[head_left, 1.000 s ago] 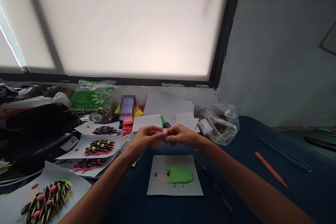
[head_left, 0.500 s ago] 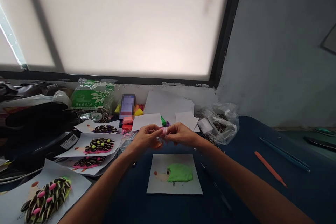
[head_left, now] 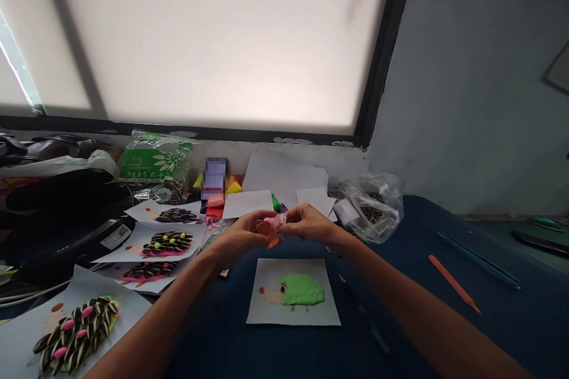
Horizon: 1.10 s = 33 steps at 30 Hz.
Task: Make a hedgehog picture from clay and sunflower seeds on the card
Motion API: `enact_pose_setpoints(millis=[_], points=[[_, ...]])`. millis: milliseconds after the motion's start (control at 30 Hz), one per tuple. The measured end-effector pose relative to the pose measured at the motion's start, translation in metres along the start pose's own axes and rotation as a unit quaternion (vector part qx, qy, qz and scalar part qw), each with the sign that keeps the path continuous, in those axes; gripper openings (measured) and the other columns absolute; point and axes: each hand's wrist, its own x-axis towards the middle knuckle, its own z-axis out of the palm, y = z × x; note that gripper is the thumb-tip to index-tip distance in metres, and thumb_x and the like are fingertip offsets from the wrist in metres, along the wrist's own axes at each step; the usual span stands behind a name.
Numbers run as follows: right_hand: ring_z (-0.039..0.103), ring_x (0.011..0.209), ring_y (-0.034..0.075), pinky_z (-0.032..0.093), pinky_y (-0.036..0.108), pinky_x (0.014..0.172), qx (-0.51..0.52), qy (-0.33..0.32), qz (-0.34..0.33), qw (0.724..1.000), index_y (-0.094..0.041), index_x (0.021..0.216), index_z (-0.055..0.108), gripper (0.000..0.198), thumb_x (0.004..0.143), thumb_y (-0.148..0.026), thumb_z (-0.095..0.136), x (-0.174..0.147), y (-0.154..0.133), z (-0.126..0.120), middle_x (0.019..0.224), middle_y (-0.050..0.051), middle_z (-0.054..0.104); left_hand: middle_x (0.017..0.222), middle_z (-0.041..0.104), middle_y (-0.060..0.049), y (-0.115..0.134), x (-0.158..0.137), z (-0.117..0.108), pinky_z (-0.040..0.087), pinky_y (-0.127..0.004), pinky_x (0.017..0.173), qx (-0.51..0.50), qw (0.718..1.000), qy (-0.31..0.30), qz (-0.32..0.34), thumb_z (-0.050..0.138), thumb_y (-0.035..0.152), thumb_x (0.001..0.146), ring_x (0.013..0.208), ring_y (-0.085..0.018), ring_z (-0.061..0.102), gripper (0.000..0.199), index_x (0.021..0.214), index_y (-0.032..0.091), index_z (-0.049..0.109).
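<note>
My left hand [head_left: 246,232] is closed around a brown-orange clay packet [head_left: 267,233] in a shiny clear wrapper. Above it, a pink clay packet [head_left: 272,221] lies between both hands. My right hand [head_left: 306,223] pinches the clear wrapper at the pink packet's right end. Below the hands, a sheet of paper [head_left: 293,316] lies flat on the dark blue tabletop. It carries a hedgehog figure [head_left: 303,289] with a bright green clay body, a pale face, a dark eye and a brown nose. Small legs are drawn beneath the body.
Finished seed-covered hedgehog pictures [head_left: 84,331] overlap at left. Clay packets [head_left: 215,204], white paper [head_left: 284,174] and a bag of seeds [head_left: 373,210] line the back. A dark pen [head_left: 364,317], an orange tool [head_left: 454,284] and blue tweezers [head_left: 478,262] lie at right.
The brown-orange packet in my left hand has turned into fuller view, and more of the pink packet shows. Both hands stay close together above the paper.
</note>
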Motion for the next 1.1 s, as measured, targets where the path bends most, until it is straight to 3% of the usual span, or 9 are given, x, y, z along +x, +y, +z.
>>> enact_pose_setpoints(millis=[133, 200, 300, 467, 600, 733, 900, 1000, 1100], points=[[0.044, 0.050, 0.007, 0.031, 0.019, 0.045, -0.003, -0.012, -0.010, 1.000, -0.015, 0.063, 0.064, 0.015, 0.066, -0.028, 0.070, 0.000, 0.001, 0.005, 0.057, -0.002, 0.059, 0.078, 0.072, -0.007, -0.001, 0.002, 0.005, 0.049, -0.024, 0.064, 0.016, 1.000, 0.018, 0.007, 0.081, 0.038, 0.066, 0.070, -0.017, 0.067, 0.035, 0.088, 0.012, 0.069], [0.046, 0.052, 0.008, 0.032, 0.019, 0.046, -0.008, -0.009, -0.017, 1.000, -0.015, 0.062, 0.063, 0.013, 0.066, -0.026, 0.069, 0.000, 0.002, 0.006, 0.058, -0.002, 0.059, 0.066, 0.068, -0.005, -0.002, 0.004, 0.007, 0.048, -0.023, 0.057, 0.029, 0.999, 0.041, 0.018, 0.081, 0.046, 0.064, 0.059, -0.015, 0.064, 0.038, 0.071, 0.012, 0.067], [0.045, 0.051, 0.008, 0.031, 0.018, 0.044, -0.015, 0.003, -0.017, 1.000, -0.016, 0.065, 0.062, 0.010, 0.067, -0.023, 0.068, 0.001, 0.003, 0.008, 0.059, -0.002, 0.059, 0.055, 0.064, -0.001, -0.002, 0.007, 0.010, 0.048, -0.024, 0.052, 0.032, 0.996, 0.071, 0.033, 0.082, 0.052, 0.060, 0.052, -0.015, 0.062, 0.043, 0.064, 0.013, 0.063], [0.044, 0.050, 0.008, 0.029, 0.018, 0.042, -0.005, 0.005, -0.013, 1.000, -0.017, 0.067, 0.058, 0.014, 0.066, -0.026, 0.069, -0.002, -0.001, 0.009, 0.060, -0.003, 0.059, 0.056, 0.064, 0.001, -0.002, 0.009, 0.013, 0.051, -0.025, 0.051, 0.036, 0.994, 0.089, 0.047, 0.080, 0.056, 0.059, 0.045, -0.012, 0.059, 0.047, 0.064, 0.016, 0.058], [0.040, 0.049, 0.007, 0.029, 0.019, 0.043, 0.011, 0.000, -0.017, 1.000, -0.017, 0.064, 0.057, 0.013, 0.065, -0.026, 0.066, -0.004, -0.004, 0.012, 0.060, -0.004, 0.056, 0.047, 0.056, 0.005, -0.004, 0.010, 0.014, 0.035, -0.018, 0.035, 0.046, 0.993, 0.097, 0.055, 0.077, 0.059, 0.062, 0.033, -0.007, 0.047, 0.047, 0.065, 0.017, 0.056], [0.040, 0.050, 0.007, 0.029, 0.020, 0.044, 0.018, -0.007, -0.027, 0.999, -0.016, 0.062, 0.060, 0.010, 0.065, -0.025, 0.063, -0.003, -0.004, 0.012, 0.057, -0.004, 0.054, 0.044, 0.050, 0.007, -0.005, 0.010, 0.015, 0.022, -0.016, 0.033, 0.049, 0.991, 0.105, 0.070, 0.075, 0.058, 0.064, 0.031, -0.003, 0.034, 0.045, 0.069, 0.016, 0.060], [0.034, 0.047, 0.007, 0.026, 0.022, 0.045, 0.020, -0.038, -0.032, 0.999, -0.016, 0.062, 0.066, 0.009, 0.065, -0.024, 0.061, -0.002, -0.005, 0.010, 0.053, -0.005, 0.053, 0.045, 0.049, 0.007, -0.007, 0.012, 0.011, 0.018, -0.017, 0.033, 0.044, 0.990, 0.118, 0.066, 0.077, 0.056, 0.064, 0.033, -0.003, 0.033, 0.044, 0.071, 0.015, 0.063], [0.045, 0.056, 0.010, 0.035, 0.023, 0.056, 0.024, -0.053, -0.036, 0.998, -0.017, 0.061, 0.068, 0.009, 0.063, -0.019, 0.060, -0.002, -0.008, 0.011, 0.060, -0.003, 0.058, 0.046, 0.049, 0.008, -0.007, 0.010, 0.008, 0.018, -0.016, 0.033, 0.033, 0.989, 0.127, 0.063, 0.076, 0.058, 0.066, 0.034, -0.004, 0.035, 0.046, 0.076, 0.015, 0.063], [0.051, 0.065, 0.013, 0.038, 0.025, 0.063, 0.026, -0.037, -0.030, 0.999, -0.017, 0.061, 0.069, 0.012, 0.063, -0.016, 0.056, -0.002, -0.009, 0.010, 0.064, -0.002, 0.060, 0.059, 0.061, 0.004, -0.005, 0.006, 0.004, 0.029, -0.015, 0.037, 0.005, 0.992, 0.112, 0.052, 0.078, 0.053, 0.068, 0.043, -0.006, 0.049, 0.046, 0.089, 0.015, 0.064]])
